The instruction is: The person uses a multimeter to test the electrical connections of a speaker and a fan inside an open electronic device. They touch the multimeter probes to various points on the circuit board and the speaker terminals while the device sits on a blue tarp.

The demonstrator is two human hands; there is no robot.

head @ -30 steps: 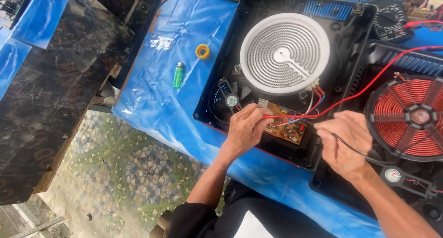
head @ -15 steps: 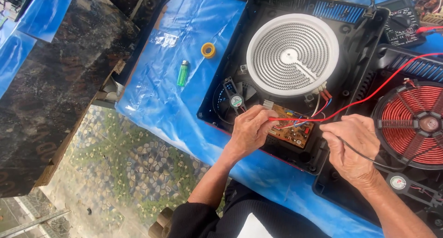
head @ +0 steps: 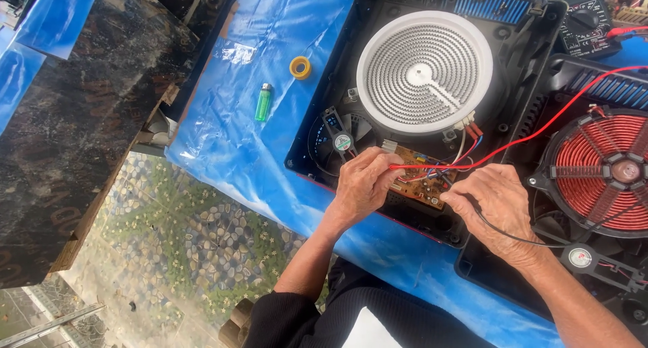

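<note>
The circuit board (head: 422,180), brown with small components, sits in the lower edge of the opened black cooker housing (head: 324,105), at 6 o'clock from the round white heating element (head: 424,72).

Left hand (head: 361,186): fingers curled nearly closed, thumb and forefinger pinched on the end of the red test lead (head: 540,128). The pinched end meets the left edge of the board. The hand lies at 9 o'clock from the board and touches it.

Right hand (head: 499,209): fingers bent inward, tips resting at the right edge of the board. A black lead (head: 503,233) emerges from under the palm and runs toward 4 o'clock. Whether the fingers clamp a probe cannot be determined; the tips are hidden by the knuckles. The hand lies at 3 to 4 o'clock from the board.

The board therefore lies between the two hands, in contact with both.

The red lead runs from the left hand toward 2 o'clock, crossing the housing rim. A small cooling fan (head: 343,140) is mounted at 10 o'clock from the board, just beside the left hand. A second opened housing holds a red coil (head: 607,169) at 3 o'clock from the right hand. A black multimeter (head: 587,20) lies at 1 o'clock, well apart from both hands.

The housings rest on a blue plastic sheet (head: 250,145). On the sheet, at 10 o'clock from the left hand, lie a green lighter (head: 263,102) and a roll of yellow tape (head: 300,67), near each other and well apart from the hands.
</note>
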